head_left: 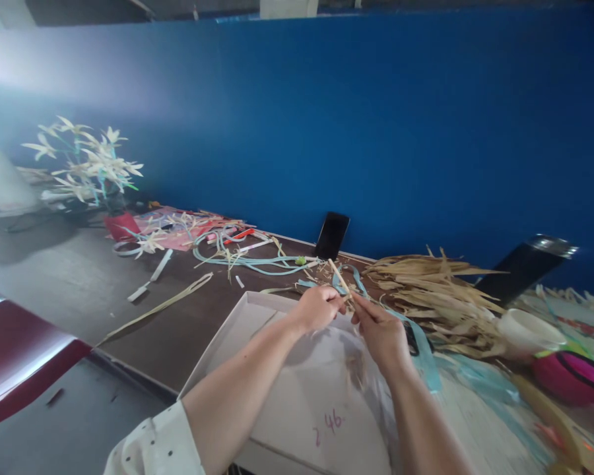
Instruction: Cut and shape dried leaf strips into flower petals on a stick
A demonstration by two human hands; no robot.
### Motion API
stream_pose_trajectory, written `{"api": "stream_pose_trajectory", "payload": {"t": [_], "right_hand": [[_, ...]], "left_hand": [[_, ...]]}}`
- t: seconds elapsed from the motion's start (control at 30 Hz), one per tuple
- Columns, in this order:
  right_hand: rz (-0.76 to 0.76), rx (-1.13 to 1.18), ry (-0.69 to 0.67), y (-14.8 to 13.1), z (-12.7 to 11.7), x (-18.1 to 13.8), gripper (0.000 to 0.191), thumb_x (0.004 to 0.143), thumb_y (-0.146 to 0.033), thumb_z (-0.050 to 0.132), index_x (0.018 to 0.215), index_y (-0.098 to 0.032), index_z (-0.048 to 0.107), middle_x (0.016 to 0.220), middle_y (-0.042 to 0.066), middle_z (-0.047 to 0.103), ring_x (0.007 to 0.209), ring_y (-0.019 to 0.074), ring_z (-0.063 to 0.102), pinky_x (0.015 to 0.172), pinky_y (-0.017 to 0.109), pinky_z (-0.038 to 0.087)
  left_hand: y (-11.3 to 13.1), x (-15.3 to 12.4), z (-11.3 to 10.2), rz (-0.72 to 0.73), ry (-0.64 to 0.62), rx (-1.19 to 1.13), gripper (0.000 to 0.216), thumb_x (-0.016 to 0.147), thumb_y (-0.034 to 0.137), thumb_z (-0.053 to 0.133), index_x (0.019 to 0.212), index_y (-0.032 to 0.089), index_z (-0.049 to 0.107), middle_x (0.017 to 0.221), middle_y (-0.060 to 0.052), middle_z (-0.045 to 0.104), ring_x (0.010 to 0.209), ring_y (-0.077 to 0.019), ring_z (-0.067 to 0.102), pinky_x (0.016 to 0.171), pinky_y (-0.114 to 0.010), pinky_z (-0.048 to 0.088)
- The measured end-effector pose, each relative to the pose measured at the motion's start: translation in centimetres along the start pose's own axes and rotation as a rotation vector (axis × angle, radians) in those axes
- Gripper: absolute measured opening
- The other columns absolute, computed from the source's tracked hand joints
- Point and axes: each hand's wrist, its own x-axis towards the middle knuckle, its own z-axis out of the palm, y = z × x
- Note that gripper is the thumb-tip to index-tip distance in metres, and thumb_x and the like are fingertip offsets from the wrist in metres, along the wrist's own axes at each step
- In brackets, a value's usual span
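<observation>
My left hand [318, 307] and my right hand [382, 333] meet above a shallow white cardboard box [237, 336], fingers pinched together. Between them they hold a thin pale straw strip [339, 277] that sticks up and to the left. A light blue ribbon [420, 346] trails down from beside my right hand. A wisp of dry fibres [355, 369] hangs below the hands over the box. A pile of dry straw leaves [433, 297] lies just behind my right hand.
A black phone [331, 235] leans on the blue wall. Straw flowers [86, 165] stand far left in a red pot [121, 226]. Loose blue ribbons [247, 257] and strips litter the brown table. A white cup [529, 330], a pink container [574, 376] and a dark tumbler [525, 264] sit at right.
</observation>
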Motion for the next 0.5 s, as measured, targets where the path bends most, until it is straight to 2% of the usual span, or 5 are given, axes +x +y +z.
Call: {"api": "stream_pose_trajectory", "payload": {"t": [0.1,0.17,0.23,0.33,0.5], "right_hand": [[0.025,-0.009,0.247,0.6,-1.3,0.5,0.042,0.072,-0.041,0.059,0.107,-0.019,0.066,0.061,0.0,0.056,0.047,0.0095,0.042,0.041,0.022,0.032],[0.045,0.144,0.445,0.6,-2.1,0.8,0.049,0.07,-0.044,0.061,0.112,-0.018,0.063,0.063,0.0,0.056,0.045,0.0082,0.04,0.038,0.021,0.03],[0.013,0.314,0.576,0.4,-2.5,0.9,0.054,0.068,-0.045,0.063,0.115,-0.018,0.06,0.063,0.0,0.056,0.043,0.0067,0.038,0.037,0.02,0.028],[-0.068,0.388,0.634,-0.5,-2.4,0.8,0.05,0.068,-0.043,0.066,0.112,-0.02,0.061,0.063,0.0,0.057,0.042,0.0063,0.039,0.036,0.02,0.029],[-0.143,0.357,0.577,-1.4,-1.8,0.4,0.043,0.07,-0.04,0.065,0.108,-0.018,0.064,0.062,0.0,0.058,0.041,0.0063,0.04,0.037,0.021,0.031]], "left_hand": [[0.4,-0.4,-0.6,0.004,-0.054,0.016,0.032,0.077,0.034,0.041,0.073,0.014,0.066,0.061,0.0,0.058,0.055,-0.0087,0.048,0.054,-0.019,0.035],[0.5,-0.6,-1.0,-0.015,-0.113,0.062,0.031,0.075,0.033,0.042,0.072,0.015,0.067,0.062,-0.001,0.06,0.053,-0.0085,0.048,0.052,-0.019,0.035],[0.5,-0.7,-1.4,-0.086,-0.204,0.118,0.026,0.071,0.03,0.045,0.072,0.016,0.068,0.063,-0.001,0.063,0.052,-0.009,0.05,0.05,-0.019,0.034],[0.4,-0.9,-1.6,-0.168,-0.304,0.207,0.023,0.068,0.028,0.049,0.069,0.016,0.069,0.061,-0.002,0.065,0.051,-0.0102,0.053,0.049,-0.019,0.036],[0.6,-1.0,-1.4,-0.142,-0.195,0.394,0.025,0.068,0.032,0.052,0.057,0.016,0.067,0.052,-0.004,0.062,0.049,-0.0117,0.051,0.051,-0.021,0.036]]}}
